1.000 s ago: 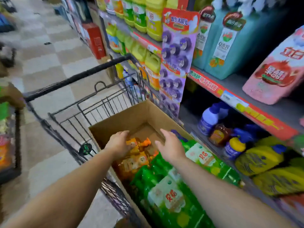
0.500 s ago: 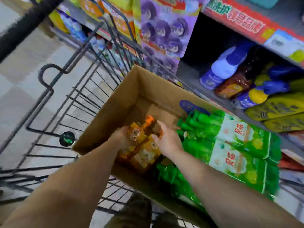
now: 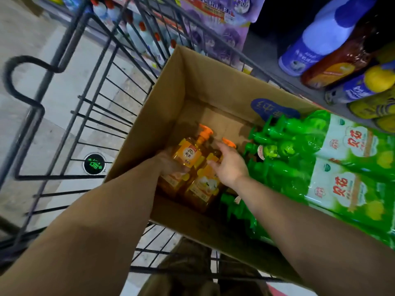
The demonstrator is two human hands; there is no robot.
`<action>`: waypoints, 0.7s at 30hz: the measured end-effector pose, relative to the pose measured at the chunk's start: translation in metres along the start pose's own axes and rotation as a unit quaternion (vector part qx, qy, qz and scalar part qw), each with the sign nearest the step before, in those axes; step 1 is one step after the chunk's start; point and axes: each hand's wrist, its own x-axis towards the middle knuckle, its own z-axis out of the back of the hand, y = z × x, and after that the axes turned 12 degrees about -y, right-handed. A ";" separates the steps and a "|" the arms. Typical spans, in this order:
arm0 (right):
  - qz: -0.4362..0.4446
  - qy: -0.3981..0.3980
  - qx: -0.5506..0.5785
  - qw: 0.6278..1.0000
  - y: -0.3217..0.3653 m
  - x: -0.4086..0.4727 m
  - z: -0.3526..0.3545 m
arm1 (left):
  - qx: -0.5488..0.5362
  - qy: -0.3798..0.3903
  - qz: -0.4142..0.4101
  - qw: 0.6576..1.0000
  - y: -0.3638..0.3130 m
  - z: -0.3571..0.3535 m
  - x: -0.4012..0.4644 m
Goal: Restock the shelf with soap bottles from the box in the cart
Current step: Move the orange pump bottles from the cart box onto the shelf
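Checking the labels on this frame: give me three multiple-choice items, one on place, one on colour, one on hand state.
1. Where is the cardboard box?
A. in the wire cart
B. on the floor
C. on the shelf

2. Pump colour on the amber soap bottles?
A. green
B. orange
C. white

3. What is the left hand doing?
A. hanging idle
B. holding a soap bottle
C. gripping the cart handle

Answers: 1 A, cart wires surround the box; 2 B, orange pumps show above both hands; 3 B, its fingers wrap a bottle, as the right hand grips another.
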 end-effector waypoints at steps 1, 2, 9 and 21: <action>-0.001 -0.001 0.001 1.000 0.000 0.000 0.000 | -0.013 0.005 0.000 1.000 -0.002 0.002 -0.003; -0.002 -0.001 0.002 1.000 0.000 0.000 0.000 | -0.025 0.005 0.006 1.000 -0.002 0.002 -0.002; 0.000 -0.006 0.017 1.000 -0.004 -0.002 0.002 | -0.025 -0.020 -0.014 0.999 -0.004 0.000 -0.004; 0.005 -0.011 0.033 0.999 -0.001 -0.004 0.017 | -0.069 -0.089 -0.070 0.991 -0.014 0.013 -0.019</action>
